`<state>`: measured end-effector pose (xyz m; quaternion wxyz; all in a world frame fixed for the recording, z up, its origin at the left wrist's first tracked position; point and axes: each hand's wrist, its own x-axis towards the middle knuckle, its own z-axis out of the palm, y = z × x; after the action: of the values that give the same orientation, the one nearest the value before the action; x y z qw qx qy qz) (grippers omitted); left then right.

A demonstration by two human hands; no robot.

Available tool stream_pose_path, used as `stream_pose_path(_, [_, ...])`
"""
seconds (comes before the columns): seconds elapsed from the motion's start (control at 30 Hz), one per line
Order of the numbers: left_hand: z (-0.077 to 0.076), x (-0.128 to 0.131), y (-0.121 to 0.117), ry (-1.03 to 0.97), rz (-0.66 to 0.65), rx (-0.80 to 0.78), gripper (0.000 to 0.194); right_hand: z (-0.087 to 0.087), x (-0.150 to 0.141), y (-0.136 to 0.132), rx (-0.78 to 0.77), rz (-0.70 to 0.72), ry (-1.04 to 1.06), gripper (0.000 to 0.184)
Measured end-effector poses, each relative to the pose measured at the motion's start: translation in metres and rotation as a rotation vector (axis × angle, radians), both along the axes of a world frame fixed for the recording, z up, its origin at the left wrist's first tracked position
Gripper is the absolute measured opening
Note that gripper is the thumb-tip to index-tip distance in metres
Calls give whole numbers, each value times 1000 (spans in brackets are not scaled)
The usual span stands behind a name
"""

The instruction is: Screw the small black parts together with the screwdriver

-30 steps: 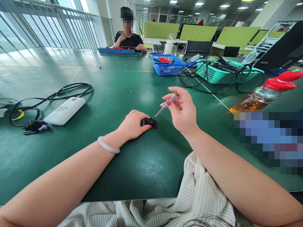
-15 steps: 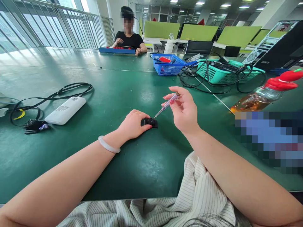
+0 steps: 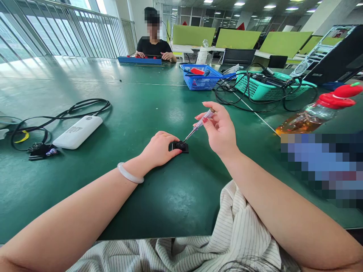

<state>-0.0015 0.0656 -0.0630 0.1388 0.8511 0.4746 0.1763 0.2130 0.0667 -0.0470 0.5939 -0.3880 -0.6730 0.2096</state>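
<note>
A small black part (image 3: 180,146) lies on the green table (image 3: 147,113). My left hand (image 3: 159,149) rests on the table with its fingers closed on the part's left side, pinning it down. My right hand (image 3: 220,130) pinches a thin clear-handled screwdriver (image 3: 198,126) between thumb and fingers. The tool slants down to the left and its tip sits on top of the black part. A pale bangle (image 3: 129,174) circles my left wrist.
A white power bank (image 3: 78,132) with black cables (image 3: 70,111) lies at the left. A blue basket (image 3: 201,78) and a teal basket (image 3: 266,87) of cables stand behind. A red-capped bottle (image 3: 317,111) lies at the right. Another person (image 3: 154,41) sits at the far end.
My right hand has shifted slightly, raising the screwdriver's handle a little. The left hand and the black part have stayed put.
</note>
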Motion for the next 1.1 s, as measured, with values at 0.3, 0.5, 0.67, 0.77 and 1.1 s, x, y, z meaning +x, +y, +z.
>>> stream_pose_path(0.3, [0, 0, -1, -11, 6, -4, 36, -9, 9, 16, -127, -39, 115, 37])
stream_pose_path(0.5, [0, 0, -1, -12, 4, -8, 37, -12, 11, 20, -171, -78, 158, 38])
stream_pose_path(0.67, [1, 1, -1, -4, 2, -18, 37, -16, 12, 23, -164, -105, 184, 36])
stream_pose_path(0.77, [1, 1, -1, -6, 0, -18, 37, -18, 13, 25, -163, -102, 202, 36])
stream_pose_path(1.1, [-1, 0, 0, -21, -3, -4, 36, -23, 17, 30, -217, -128, 252, 34])
